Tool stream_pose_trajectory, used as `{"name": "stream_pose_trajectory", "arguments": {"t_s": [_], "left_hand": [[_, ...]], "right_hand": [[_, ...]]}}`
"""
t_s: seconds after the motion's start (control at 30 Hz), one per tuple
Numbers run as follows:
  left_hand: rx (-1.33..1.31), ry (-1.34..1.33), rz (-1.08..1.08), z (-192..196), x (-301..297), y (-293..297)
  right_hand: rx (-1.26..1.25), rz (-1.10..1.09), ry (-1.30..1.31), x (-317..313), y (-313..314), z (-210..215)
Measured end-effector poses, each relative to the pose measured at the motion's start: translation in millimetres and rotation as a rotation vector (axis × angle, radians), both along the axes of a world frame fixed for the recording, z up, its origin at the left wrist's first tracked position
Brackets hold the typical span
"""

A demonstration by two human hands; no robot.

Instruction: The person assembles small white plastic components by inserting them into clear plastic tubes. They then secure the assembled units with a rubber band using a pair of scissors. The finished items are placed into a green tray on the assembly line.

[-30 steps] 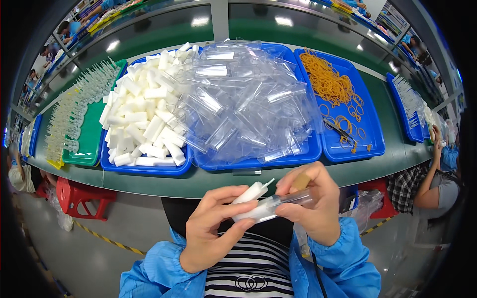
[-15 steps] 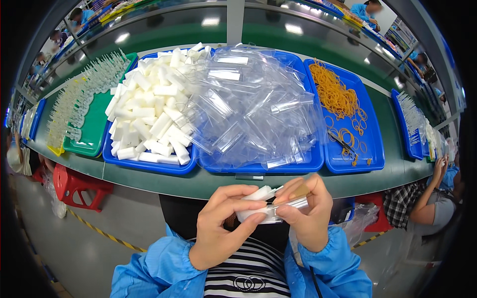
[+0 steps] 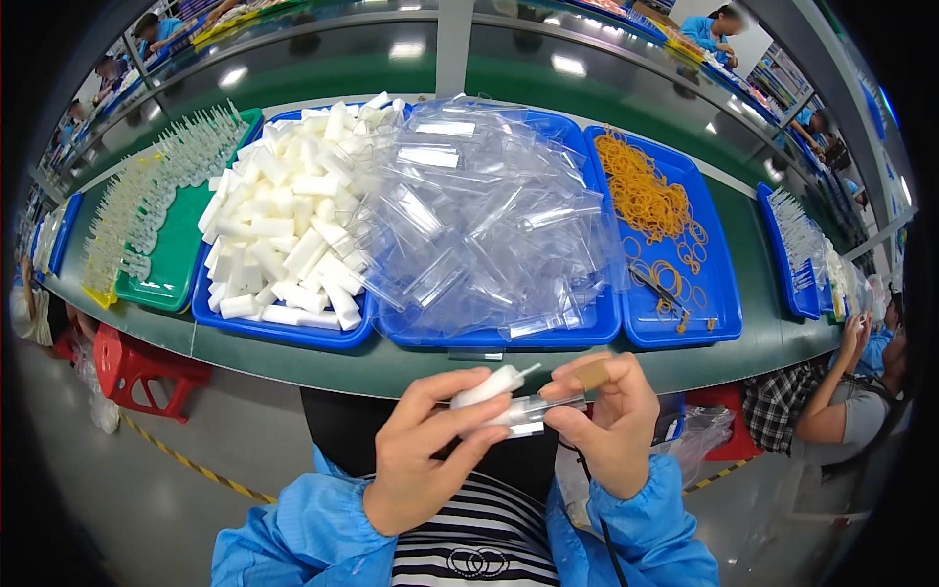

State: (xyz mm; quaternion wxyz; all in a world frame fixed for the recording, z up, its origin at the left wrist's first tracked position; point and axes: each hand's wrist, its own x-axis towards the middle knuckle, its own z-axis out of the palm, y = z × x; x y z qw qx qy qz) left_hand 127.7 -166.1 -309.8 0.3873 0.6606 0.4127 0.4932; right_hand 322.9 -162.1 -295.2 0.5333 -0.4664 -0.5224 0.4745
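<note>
The left hand [image 3: 423,460] gripped 1 white tube [image 3: 486,385]; the right hand [image 3: 608,423] pinched a clear sleeve [image 3: 528,413] against it, below the blue trays [image 3: 489,338]

Head-worn fisheye, downward, close over workbench [image 3: 411,364]

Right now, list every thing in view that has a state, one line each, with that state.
Left hand: closed on a small white plastic tube.
Small white plastic tube: held, tilted.
Right hand: pinching a clear plastic sleeve.
Clear plastic sleeve: held between both hands.
Blue tray of white tubes: heaped full.
Blue tray of clear sleeves: heaped full.
Blue tray of orange rubber bands: partly filled.
</note>
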Motion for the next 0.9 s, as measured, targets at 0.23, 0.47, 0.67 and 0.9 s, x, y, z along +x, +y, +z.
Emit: {"name": "stream_pose_trajectory", "arguments": {"t_s": [0.23, 0.47, 0.67, 0.9], "left_hand": [[-0.195, -0.366, -0.139, -6, -2, -1], [-0.150, -0.433, -0.189, -22, -6, -14], [-0.311, -0.403, -0.229, -20, -26, -25], [-0.410, -0.411, -0.262, -29, -57, -28]], "right_hand": [[-0.040, -0.077, 0.165, 8, -1, -5], [-0.021, 0.078, 0.168, -3, -17, -22], [0.033, 0.205, -0.010, -7, -20, -26], [0.438, 0.308, -0.451, -13, 7, -12]]}}
